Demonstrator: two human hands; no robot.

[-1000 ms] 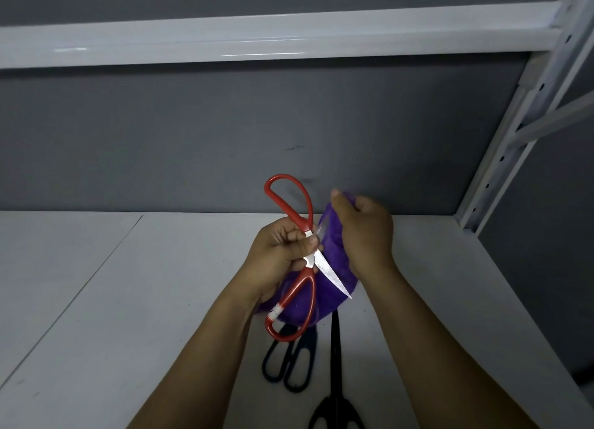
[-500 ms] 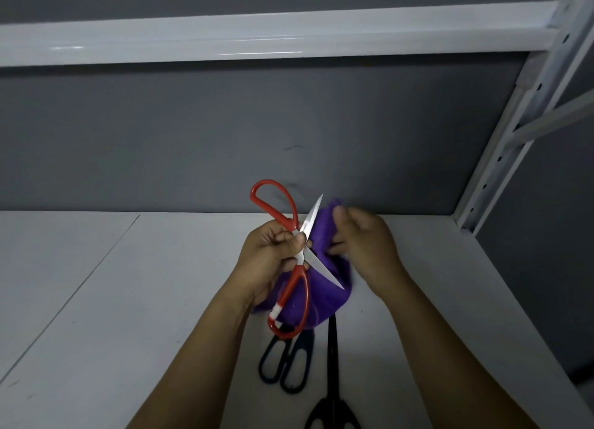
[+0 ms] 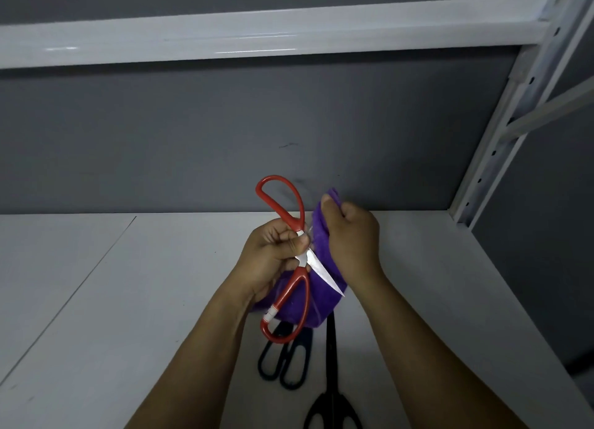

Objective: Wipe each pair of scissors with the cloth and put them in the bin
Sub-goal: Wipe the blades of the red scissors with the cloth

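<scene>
Half a second ago the upper blade of the red scissors [image 3: 305, 261] stood bare, pointing up beside the purple cloth [image 3: 321, 306]. Now the right hand [image 3: 352, 235] has closed the cloth over this blade again, as it was one second ago, and the blade is hidden. The scissors now lean a little more to the left.

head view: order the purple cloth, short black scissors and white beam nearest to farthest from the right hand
1. purple cloth, held in the right hand
2. short black scissors, on the table below it
3. white beam, far above
</scene>
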